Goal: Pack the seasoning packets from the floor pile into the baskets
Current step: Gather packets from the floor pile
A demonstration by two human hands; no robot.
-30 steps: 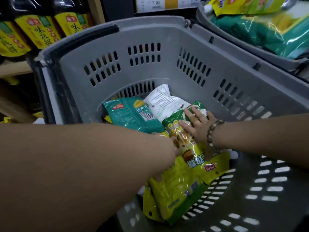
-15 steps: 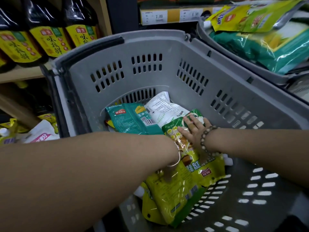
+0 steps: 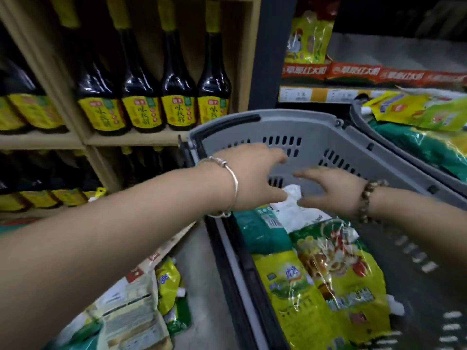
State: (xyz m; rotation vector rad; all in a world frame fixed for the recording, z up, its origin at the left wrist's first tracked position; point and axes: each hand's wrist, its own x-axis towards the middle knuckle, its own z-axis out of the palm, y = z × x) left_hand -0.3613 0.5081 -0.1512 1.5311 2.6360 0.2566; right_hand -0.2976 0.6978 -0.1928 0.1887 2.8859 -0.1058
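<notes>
Dim store light; glare glints on the seasoning packets (image 3: 326, 271); hands (image 3: 255, 173) motion-blurred; shelves bow at frame edges.

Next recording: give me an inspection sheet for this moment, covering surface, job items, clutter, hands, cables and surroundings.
Surface: grey floor, partly covered by packets.
Job's things: grey basket holding a teal packet, a white packet and yellow-green packets; floor pile left of the basket; second basket at right, full of packets.
Clutter: nothing seen.
Grippers: left hand and right hand both open over the grey basket, fingers spread, holding nothing; blurred.
Cables: nothing seen.
Surroundings: wooden shelf with dark sauce bottles; price tags on the shelf behind the baskets.
</notes>
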